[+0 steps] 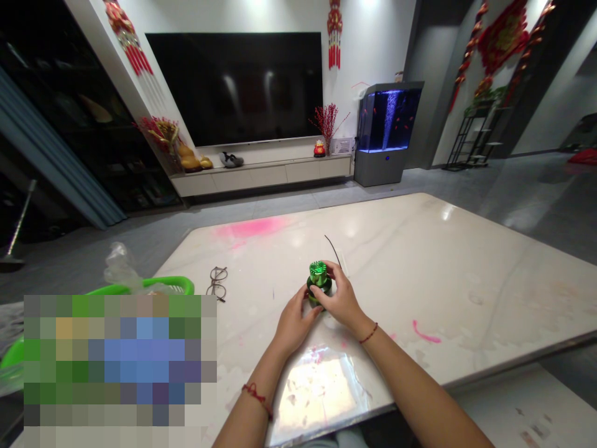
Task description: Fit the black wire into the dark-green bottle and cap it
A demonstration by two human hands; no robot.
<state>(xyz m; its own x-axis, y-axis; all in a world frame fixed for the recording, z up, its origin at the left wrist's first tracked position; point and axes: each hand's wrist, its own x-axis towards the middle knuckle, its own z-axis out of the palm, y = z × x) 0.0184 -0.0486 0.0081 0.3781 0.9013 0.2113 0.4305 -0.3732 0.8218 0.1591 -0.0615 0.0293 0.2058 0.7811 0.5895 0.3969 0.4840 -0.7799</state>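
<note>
A small green and black object point(318, 277) with a shiny green top stands on the white marble table point(420, 261). My right hand point(340, 298) wraps round its right side, fingers curled against it. From the left, my left hand point(293, 323) grips its lower dark part. A thin black wire point(333, 247) lies on the table just behind the object. Both wrists wear a red string bracelet.
A pair of glasses point(217, 281) lies left of my hands. A green basket point(153, 286) with clear plastic sits at the table's left edge. Pink marks stain the tabletop. Beyond the table are a large television point(237, 87) and a fish tank point(387, 124).
</note>
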